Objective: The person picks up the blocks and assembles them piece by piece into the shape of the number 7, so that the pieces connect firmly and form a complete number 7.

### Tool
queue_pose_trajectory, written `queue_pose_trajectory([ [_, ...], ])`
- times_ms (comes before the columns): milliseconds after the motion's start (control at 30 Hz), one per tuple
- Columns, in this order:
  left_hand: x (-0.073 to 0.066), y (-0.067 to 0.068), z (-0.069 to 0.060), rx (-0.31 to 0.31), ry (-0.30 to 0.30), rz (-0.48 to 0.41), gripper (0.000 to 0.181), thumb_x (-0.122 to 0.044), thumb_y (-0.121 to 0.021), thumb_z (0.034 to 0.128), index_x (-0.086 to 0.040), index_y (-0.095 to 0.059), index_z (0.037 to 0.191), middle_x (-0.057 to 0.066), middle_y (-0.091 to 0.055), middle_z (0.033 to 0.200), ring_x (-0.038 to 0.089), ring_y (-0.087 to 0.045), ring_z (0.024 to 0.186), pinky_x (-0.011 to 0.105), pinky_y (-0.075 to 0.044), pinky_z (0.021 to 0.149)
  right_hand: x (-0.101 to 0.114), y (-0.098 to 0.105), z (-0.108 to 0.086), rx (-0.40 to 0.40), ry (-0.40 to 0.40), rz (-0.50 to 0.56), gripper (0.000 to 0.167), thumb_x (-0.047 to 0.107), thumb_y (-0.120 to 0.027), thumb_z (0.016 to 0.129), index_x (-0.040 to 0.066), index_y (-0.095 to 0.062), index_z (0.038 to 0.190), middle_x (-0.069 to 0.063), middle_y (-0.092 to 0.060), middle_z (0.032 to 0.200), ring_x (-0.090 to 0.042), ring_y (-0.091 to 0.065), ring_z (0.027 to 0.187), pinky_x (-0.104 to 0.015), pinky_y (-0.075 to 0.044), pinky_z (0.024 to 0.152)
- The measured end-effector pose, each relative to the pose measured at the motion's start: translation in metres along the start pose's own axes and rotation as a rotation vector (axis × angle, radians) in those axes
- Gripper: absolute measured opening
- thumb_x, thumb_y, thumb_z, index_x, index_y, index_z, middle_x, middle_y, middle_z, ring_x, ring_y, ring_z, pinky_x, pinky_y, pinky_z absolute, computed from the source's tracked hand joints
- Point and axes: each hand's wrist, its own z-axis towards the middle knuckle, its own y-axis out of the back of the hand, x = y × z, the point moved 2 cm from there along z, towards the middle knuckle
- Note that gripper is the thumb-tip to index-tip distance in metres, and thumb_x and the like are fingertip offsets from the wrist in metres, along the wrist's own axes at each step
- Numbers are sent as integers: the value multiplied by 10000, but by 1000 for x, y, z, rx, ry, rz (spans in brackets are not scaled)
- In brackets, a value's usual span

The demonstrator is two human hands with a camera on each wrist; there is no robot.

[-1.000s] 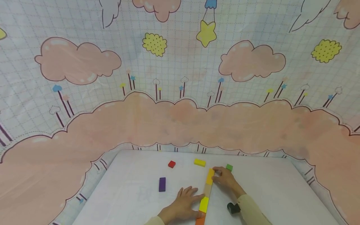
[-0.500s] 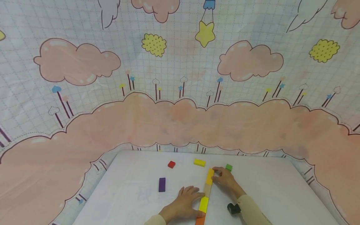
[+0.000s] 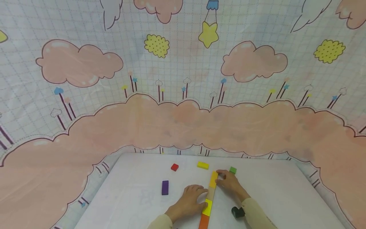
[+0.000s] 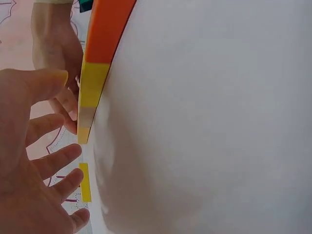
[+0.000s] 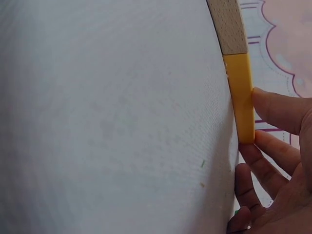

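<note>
Row of blocks (image 3: 209,204) laid end to end, a hand on either side.
Nearest, at six o'clock, lies the orange block (image 3: 204,221). Left hand (image 3: 188,202), at nine o'clock, has relaxed fingers gripping nothing, perhaps guarding the line. Beyond the wooden block (image 3: 211,192), right hand (image 3: 229,182), at three o'clock, grasps the amber block (image 3: 213,179) by side and end, seemingly keeping it aligned.

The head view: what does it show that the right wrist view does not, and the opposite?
Only the head view: the left hand, red block, purple block and orange block.
Only the right wrist view: grain marks on the wooden block and tiny coloured specks on the table.
Both: the right hand touching the golden block, the wooden block and the table.
</note>
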Motion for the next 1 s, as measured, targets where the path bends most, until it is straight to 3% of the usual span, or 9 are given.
queue_pose_trajectory([
  [267, -2, 5, 13, -46, -19, -44, 462, -388, -631, 947, -319, -538, 1395, -33, -535, 1422, 228, -432, 1349, 522, -310, 1163, 5, 2, -3, 5, -8, 2, 461, 208, -723, 881, 129, -602, 1319, -170, -561, 1379, -358, -545, 1170, -559, -457, 1022],
  [533, 2, -1, 27, -75, -32, -59, 483, -409, -608, 955, -284, -530, 1414, 35, -505, 1468, 306, -322, 1441, 666, -135, 1176, 4, 2, -3, 2, 19, 6, 450, 189, -728, 877, 117, -608, 1305, -179, -557, 1384, -392, -544, 1203, -563, -446, 1035],
  [700, 3, -5, 34, -87, -18, -79, 473, -403, -615, 952, -290, -540, 1405, 49, -504, 1468, 320, -324, 1438, 684, -116, 1168, 1, 2, 0, 3, 29, 2, 448, 183, -726, 878, 117, -608, 1305, -175, -562, 1380, -387, -548, 1198, -557, -453, 1030],
  [867, 0, -7, 39, -82, -25, -62, 450, -391, -601, 963, -309, -542, 1401, 40, -514, 1452, 305, -359, 1399, 661, -172, 1164, -1, 2, 2, 2, 32, -1, 452, 193, -732, 875, 118, -609, 1303, -173, -568, 1368, -377, -552, 1187, -555, -456, 1028],
  [1000, -5, -6, 42, -92, -22, -31, 449, -391, -624, 949, -322, -555, 1387, 1, -556, 1346, 225, -430, 1226, 522, -318, 1084, 0, 3, 2, 8, 22, 13, 461, 199, -741, 869, 116, -609, 1302, -181, -564, 1370, -389, -546, 1198, -560, -456, 1027],
])
